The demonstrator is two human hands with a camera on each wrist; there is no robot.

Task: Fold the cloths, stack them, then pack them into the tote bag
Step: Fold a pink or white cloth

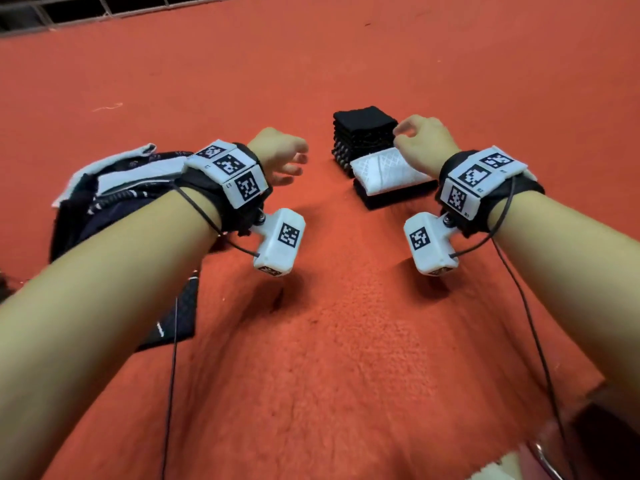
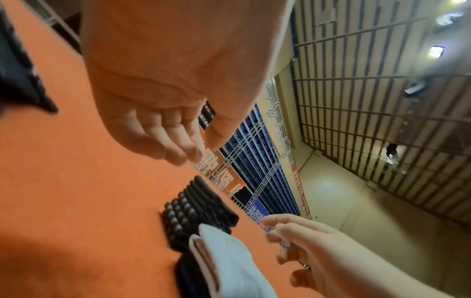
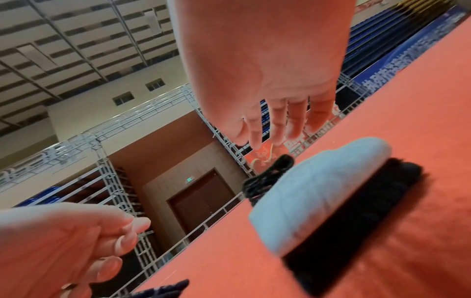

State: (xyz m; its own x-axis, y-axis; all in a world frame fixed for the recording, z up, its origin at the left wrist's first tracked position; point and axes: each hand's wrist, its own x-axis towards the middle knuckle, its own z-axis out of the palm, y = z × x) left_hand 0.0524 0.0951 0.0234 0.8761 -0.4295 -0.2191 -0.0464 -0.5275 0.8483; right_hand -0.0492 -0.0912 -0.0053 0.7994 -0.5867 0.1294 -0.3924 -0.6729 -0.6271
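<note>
Folded white cloth (image 1: 388, 169) atop black stack, just under empty, loosely curled R hand (image 1: 424, 143); L hand (image 1: 280, 157) relaxed, empty, left of cloth.

An orange-red carpet (image 1: 346, 64) fills nearly the whole head view. A white metal railing (image 1: 86, 8) crosses its upper left corner. In the right wrist view, a brown door (image 3: 203, 201) sits at centre, white truss frames (image 3: 109, 181) left of it, a slatted ceiling (image 3: 63, 40) upper left. Blue seats (image 2: 254, 161) show mid-frame in the left wrist view, ceiling lights (image 2: 437, 51) upper right.
</note>
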